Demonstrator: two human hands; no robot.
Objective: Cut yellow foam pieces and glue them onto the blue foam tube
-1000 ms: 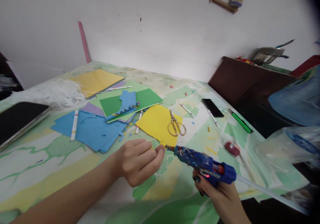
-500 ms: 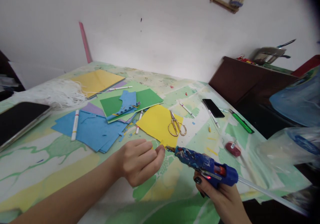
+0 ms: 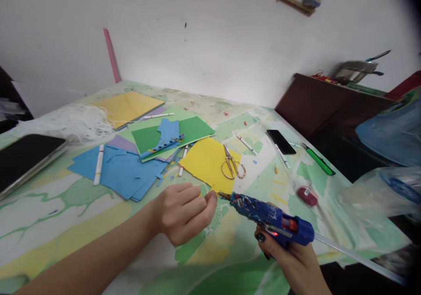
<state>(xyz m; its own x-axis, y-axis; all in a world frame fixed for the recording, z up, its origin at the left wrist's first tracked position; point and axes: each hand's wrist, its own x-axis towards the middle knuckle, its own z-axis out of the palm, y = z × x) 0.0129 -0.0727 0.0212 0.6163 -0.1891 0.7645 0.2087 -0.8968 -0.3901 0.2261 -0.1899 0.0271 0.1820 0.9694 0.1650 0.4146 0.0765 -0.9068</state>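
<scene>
My left hand (image 3: 186, 214) is closed in a pinch at the middle of the view, a tiny yellow bit showing at its fingertips; what it holds is mostly hidden. My right hand (image 3: 289, 253) grips the handle of a blue glue gun (image 3: 259, 211), whose nozzle points left, right at the left fingertips. A clear glue stick (image 3: 355, 255) sticks out of the gun's back end, and a small red light glows on its side. Beyond the hands, gold-handled scissors (image 3: 233, 165) lie on a yellow sheet (image 3: 204, 154).
Blue sheets (image 3: 121, 172), a green sheet (image 3: 194, 130) and white markers lie behind the left hand. A large dark device (image 3: 29, 159) is at far left. On the right are a black phone (image 3: 280, 141), a green cutter (image 3: 318, 160) and a red object (image 3: 307, 195).
</scene>
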